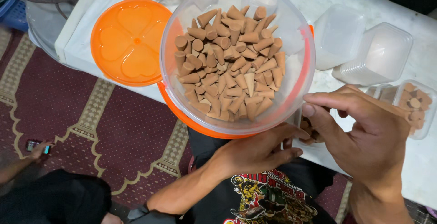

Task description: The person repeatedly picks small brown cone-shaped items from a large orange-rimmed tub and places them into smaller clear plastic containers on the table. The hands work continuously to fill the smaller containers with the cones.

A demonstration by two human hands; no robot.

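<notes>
**Brown cones, one small tub at a time**

Brown incense cones point(230, 58) fill the clear round bowl point(298, 76) just beyond your fingertips as your two hands meet over a small clear tub point(309, 128) at the table's near edge. Your left hand point(259, 151) comes in from below, fingers curled around the tub's near side, though what they grip is hidden. Your right hand point(364, 133) hovers over the tub, thumb and forefinger pinched together; whether a cone sits between them cannot be told. A few cones show inside the tub between your hands. To the right of your right hand sits another small tub, already filled point(412, 105); beyond it, stacks of empty clear containers point(378, 55). Left of the bowl lies an orange lid point(129, 42). By the look of it, you are packing cones into the tub; the next move calls for steadying it and seating each cone neatly.
</notes>
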